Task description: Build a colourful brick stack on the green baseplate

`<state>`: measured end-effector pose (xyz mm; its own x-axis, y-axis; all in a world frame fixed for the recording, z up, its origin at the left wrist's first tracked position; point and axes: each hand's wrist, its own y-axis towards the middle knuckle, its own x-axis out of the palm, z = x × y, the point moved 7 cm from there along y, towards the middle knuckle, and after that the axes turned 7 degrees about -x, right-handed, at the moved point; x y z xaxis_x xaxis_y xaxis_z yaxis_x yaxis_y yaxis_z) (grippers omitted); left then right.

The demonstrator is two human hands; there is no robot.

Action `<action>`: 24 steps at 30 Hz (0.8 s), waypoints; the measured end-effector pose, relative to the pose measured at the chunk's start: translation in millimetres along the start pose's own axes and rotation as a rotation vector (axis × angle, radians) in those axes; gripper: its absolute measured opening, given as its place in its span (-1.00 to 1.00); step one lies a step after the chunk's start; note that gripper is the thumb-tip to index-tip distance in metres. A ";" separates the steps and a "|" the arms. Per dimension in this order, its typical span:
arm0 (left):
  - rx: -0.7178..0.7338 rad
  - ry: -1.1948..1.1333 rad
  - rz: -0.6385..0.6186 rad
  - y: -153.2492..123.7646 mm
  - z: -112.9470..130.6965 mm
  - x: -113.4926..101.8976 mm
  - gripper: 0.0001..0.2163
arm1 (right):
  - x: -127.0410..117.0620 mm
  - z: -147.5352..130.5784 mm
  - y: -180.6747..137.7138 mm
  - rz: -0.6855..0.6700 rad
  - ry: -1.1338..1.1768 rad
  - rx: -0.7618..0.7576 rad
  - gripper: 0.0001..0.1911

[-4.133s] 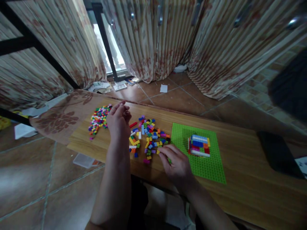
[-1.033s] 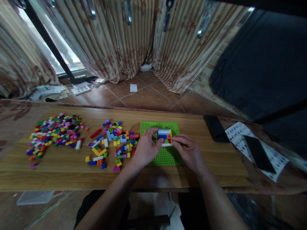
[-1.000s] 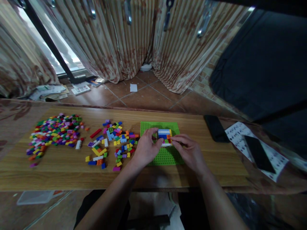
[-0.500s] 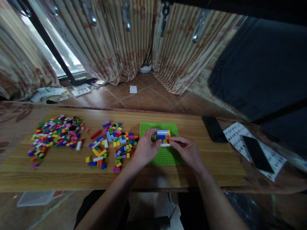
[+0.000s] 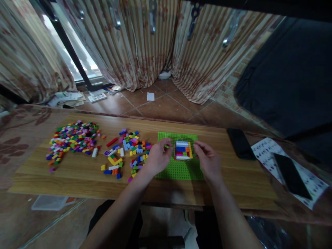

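Note:
A small block built of toy bricks (image 5: 182, 149) stands on the green baseplate (image 5: 178, 171), with light blue, blue, red, yellow and white bricks showing on it. My left hand (image 5: 158, 157) hovers just left of the block, its thumb and fingers apart. Green shows between those fingers, probably the baseplate behind. On the other side, my right hand (image 5: 209, 159) is off the block by a small gap, fingers loosely bent and parted. Nothing can be made out in either hand.
Left of the baseplate lie loose bricks (image 5: 135, 148) in scattered groups, with a large brick pile (image 5: 74, 138) farther left. A black phone (image 5: 240, 144) lies on the wooden table (image 5: 85, 180). Beyond it, another dark phone (image 5: 292, 176) rests on a printed sheet (image 5: 267, 147).
Both hands have come away from the brick block, the left to its left and the right to its right. The block is now uncovered. The whole view has shifted slightly.

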<state>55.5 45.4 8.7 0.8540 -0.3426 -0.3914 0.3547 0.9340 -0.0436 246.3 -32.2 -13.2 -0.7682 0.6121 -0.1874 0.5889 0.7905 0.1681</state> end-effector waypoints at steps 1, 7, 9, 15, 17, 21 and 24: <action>-0.002 0.000 -0.002 0.8 -0.6 -2.2 -0.75 | 2.0 3.1 0.1 -0.039 -0.019 0.013 -0.56; 0.021 -0.047 0.034 10.8 -8.8 -31.0 -0.80 | 4.8 9.7 -1.4 -0.146 -0.091 0.062 -0.48; 0.032 -0.111 0.070 14.8 -13.4 -46.3 -0.81 | 3.5 6.1 -1.8 -0.127 -0.107 0.049 -0.47; -0.068 -0.353 0.287 19.1 -34.6 -95.0 -0.76 | 5.7 5.3 -3.4 -0.203 -0.169 0.043 -0.44; -0.101 -0.422 0.314 17.7 -36.8 -105.3 -0.74 | 4.5 4.8 -3.7 -0.216 -0.215 0.028 -0.45; -0.094 -0.490 0.404 10.7 -30.4 -127.2 -0.77 | -9.0 -17.8 -6.0 -0.026 -0.317 -0.170 -0.56; -0.080 -0.525 0.488 4.2 -25.7 -142.8 -0.78 | -10.5 -51.1 -19.7 0.104 -0.339 -0.455 -0.72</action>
<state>-74.7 100.9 40.8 0.9854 0.1303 0.1095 -0.1253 0.9908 -0.0513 229.9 -55.2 34.9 -0.5443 0.7174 -0.4348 0.4325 0.6841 0.5873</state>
